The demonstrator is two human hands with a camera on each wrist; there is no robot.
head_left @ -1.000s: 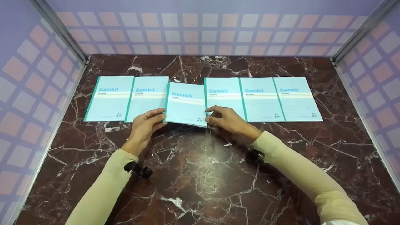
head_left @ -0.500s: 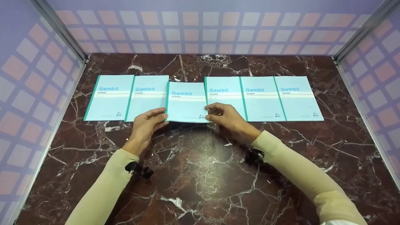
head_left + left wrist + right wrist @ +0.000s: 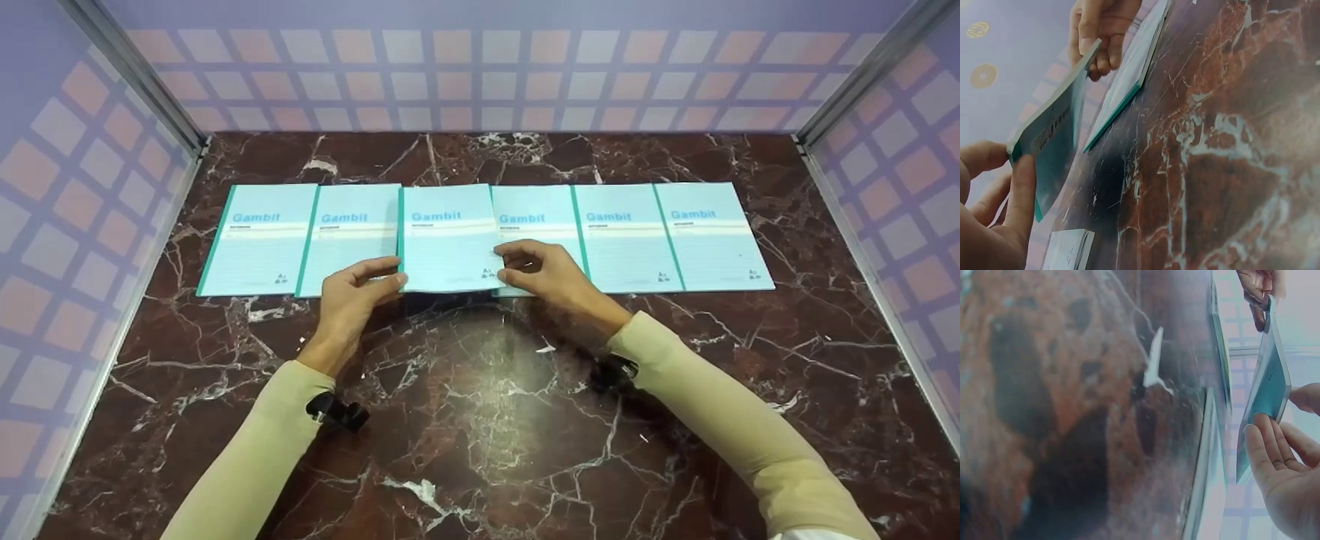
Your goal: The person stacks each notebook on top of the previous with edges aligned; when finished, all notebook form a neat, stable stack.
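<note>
A light-blue notebook (image 3: 446,244) with a green spine and "Gambit" on its cover is held above the table between both hands. My left hand (image 3: 358,300) pinches its spine edge near the lower corner, thumb on the cover and fingers beneath. On the opposite edge my right hand (image 3: 551,276) pinches the lower right corner. The left wrist view shows the raised notebook's underside (image 3: 1055,132) with a printed barcode, apart from the marble table. In the right wrist view, the fingers (image 3: 1275,444) of my right hand lie under the notebook (image 3: 1269,382).
Two matching notebooks lie to the left, the nearer one (image 3: 352,240) beside the held one. More lie in line to the right, including a middle one (image 3: 622,240) and an end one (image 3: 712,240). Tiled-pattern walls (image 3: 480,82) enclose the dark marble table (image 3: 480,420).
Both hands have shifted the held notebook away from me, so its top edge now lines up with the row. Its lower edge has levelled out. The other notebooks stay put.
</note>
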